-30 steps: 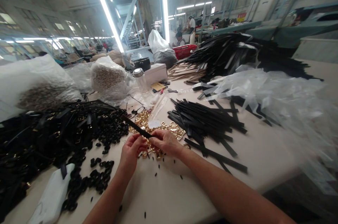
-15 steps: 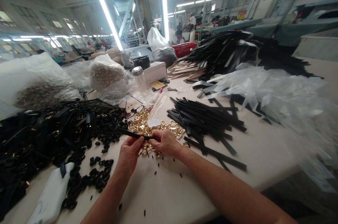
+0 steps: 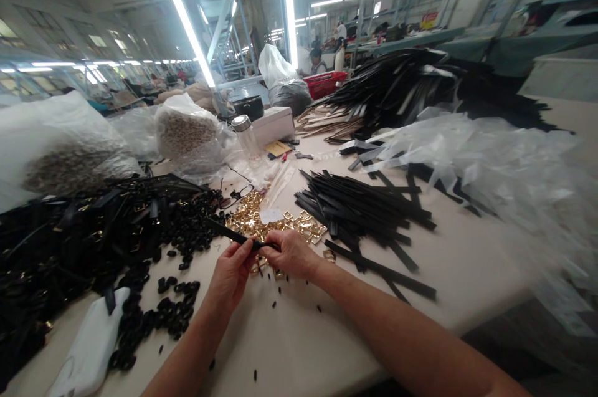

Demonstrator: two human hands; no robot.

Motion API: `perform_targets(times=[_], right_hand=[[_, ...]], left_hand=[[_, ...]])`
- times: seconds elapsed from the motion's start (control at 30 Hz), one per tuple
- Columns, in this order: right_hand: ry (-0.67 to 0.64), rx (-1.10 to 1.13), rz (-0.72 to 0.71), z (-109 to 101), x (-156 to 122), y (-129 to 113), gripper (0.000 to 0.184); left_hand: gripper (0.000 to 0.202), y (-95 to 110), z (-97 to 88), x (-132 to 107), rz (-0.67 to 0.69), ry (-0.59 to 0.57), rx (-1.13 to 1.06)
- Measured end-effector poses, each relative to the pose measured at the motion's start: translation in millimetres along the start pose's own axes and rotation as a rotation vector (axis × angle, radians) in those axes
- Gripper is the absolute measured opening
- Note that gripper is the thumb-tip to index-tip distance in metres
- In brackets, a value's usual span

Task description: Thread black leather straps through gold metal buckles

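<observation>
My left hand point(image 3: 232, 273) and my right hand point(image 3: 290, 253) meet over the table's middle, both pinched on one narrow black strap point(image 3: 230, 234) that sticks out up and to the left. Under the hands lies a heap of gold metal buckles point(image 3: 261, 220). Whether a buckle sits on the strap between my fingers is hidden. A bundle of loose black straps point(image 3: 362, 209) lies just right of my right hand. Small black loops point(image 3: 174, 311) are scattered left of my left hand.
A large pile of black straps with gold buckles point(image 3: 79, 241) fills the left. Clear bags of parts point(image 3: 189, 135), a jar point(image 3: 245, 135) and a white box point(image 3: 273, 124) stand behind. Crumpled clear plastic point(image 3: 490, 166) and more straps point(image 3: 411, 88) lie at right. People work far off.
The strap's free end has swung lower and further left, and my hands have closed in slightly on it. The view has shifted a little.
</observation>
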State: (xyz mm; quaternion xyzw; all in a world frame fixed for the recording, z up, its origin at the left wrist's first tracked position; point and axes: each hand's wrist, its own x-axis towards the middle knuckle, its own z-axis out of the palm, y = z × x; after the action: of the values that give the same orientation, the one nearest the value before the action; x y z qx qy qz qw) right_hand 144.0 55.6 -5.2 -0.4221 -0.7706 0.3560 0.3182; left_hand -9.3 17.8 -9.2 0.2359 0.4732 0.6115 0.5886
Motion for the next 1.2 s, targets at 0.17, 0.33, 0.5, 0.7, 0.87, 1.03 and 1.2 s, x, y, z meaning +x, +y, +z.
perform_targets(times=[0.17,0.33,0.5,0.7,0.87,1.03,1.2], right_hand=[[-0.041,0.091,0.029,1.0,-1.3,-0.2,0.016],[-0.071,0.177,0.066,0.1,-0.5,1.4,0.015],[-0.008,0.047,0.038,-3.5,0.4,0.3,0.013],[0.003,0.117,-0.059,-2.4,0.2,2.2,0.016],[-0.073,0.249,-0.039,-0.5,-1.9,1.0,0.015],[-0.09,0.342,0.009,1.6,-2.3,3.6,0.016],[-0.151,0.618,0.182,5.8,0.3,4.7,0.017]], left_hand=[[0.033,-1.7,4.4,-2.8,0.035,-0.009,0.033],[0.033,-5.0,6.8,-4.2,0.086,-0.009,0.049],[0.03,-7.5,2.8,-4.5,0.189,-0.027,0.165],[0.034,-1.4,8.0,-6.1,0.088,-0.018,0.097],[0.035,-2.3,6.2,-7.2,0.048,-0.045,0.067],[0.036,-3.5,3.8,-5.5,0.045,-0.046,0.164],[0.035,-0.1,3.5,-0.3,0.103,-0.011,0.196]])
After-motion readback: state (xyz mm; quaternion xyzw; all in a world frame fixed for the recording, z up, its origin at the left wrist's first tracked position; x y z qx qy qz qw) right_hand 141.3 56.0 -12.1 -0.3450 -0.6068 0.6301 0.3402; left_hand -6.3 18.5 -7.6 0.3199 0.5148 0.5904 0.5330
